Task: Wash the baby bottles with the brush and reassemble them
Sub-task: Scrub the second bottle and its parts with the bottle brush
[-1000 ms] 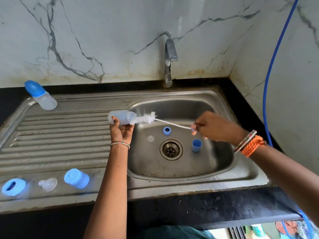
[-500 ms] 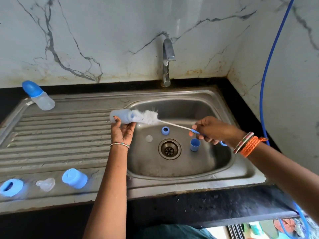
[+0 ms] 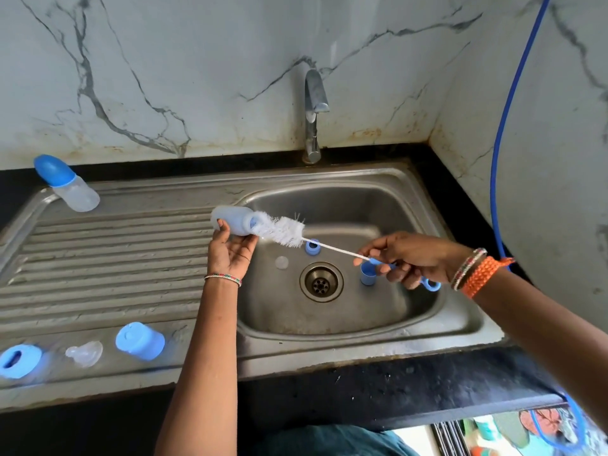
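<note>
Bottom left on the drainboard (image 3: 98,258): 1 blue collar ring (image 3: 19,361), 1 clear nipple (image 3: 85,353), 1 blue cap (image 3: 140,341). Mid frame, left hand (image 3: 230,250) grips an open bottle (image 3: 234,223) sideways over the basin edge; right hand (image 3: 406,258) pinches the bottle brush (image 3: 284,231) handle, bristle tip at the bottle mouth, most bristles outside. In the sink basin (image 3: 411,311): 2 blue pcs, a ring (image 3: 312,247) and a cup-shaped cap (image 3: 367,274) partly behind the fingers, plus 1 clear disc (image 3: 282,262) near the drain (image 3: 321,282). Upper left: 2nd bottle (image 3: 67,184), capped, lying tilted. Faucet (image 3: 314,116) top center, blue hose (image 3: 506,126) at right.
</note>
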